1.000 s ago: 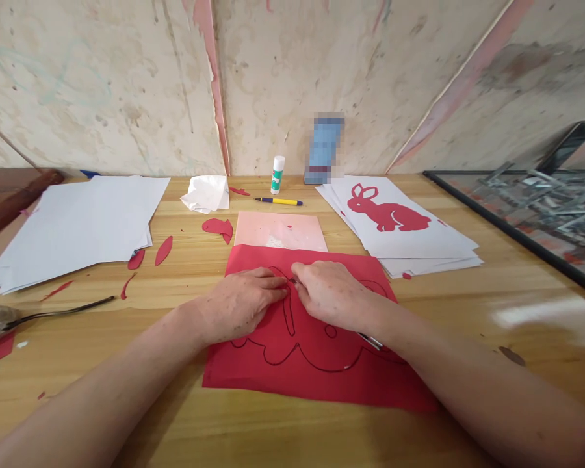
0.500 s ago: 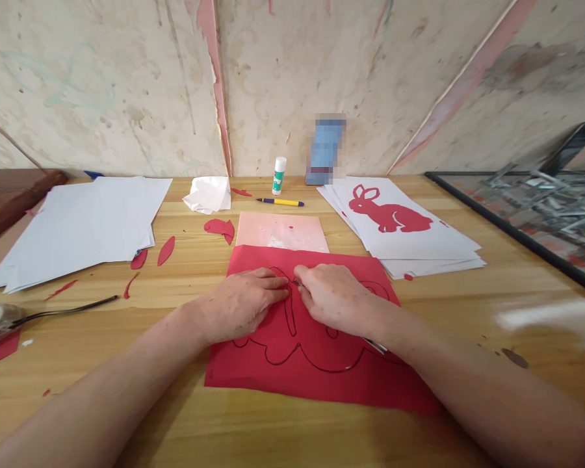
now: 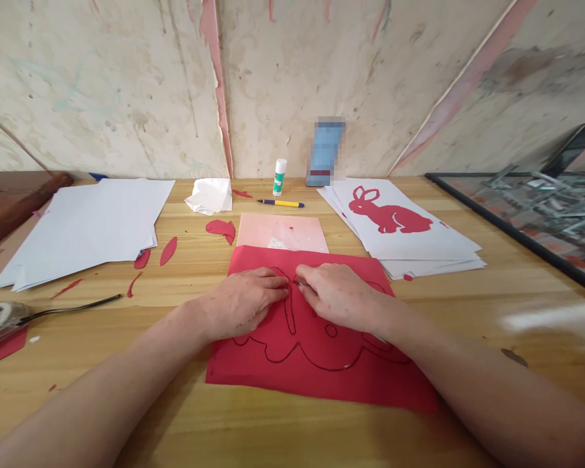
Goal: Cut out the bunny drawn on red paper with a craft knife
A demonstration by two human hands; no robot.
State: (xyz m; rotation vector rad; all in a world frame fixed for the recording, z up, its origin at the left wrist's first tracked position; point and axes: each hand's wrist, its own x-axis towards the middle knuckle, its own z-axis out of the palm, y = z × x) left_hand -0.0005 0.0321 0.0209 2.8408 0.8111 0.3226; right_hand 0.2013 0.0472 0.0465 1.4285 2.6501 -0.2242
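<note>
A red paper sheet with a black rabbit outline drawn on it lies on the wooden table in front of me. My left hand presses flat on the sheet, fingers together and pointing right. My right hand is closed around a thin metal tool, a craft knife or pen, whose tip meets the paper beside my left fingertips. The tool's shaft is mostly hidden under my hand and wrist.
A pink sheet lies behind the red one. At right is a white paper stack with a red rabbit cut-out. White sheets lie left, with red scraps, a tissue, glue stick, pencil and scissors.
The view has shifted slightly. My right hand has edged a little along the outline; my left hand stays pressed on the paper.
</note>
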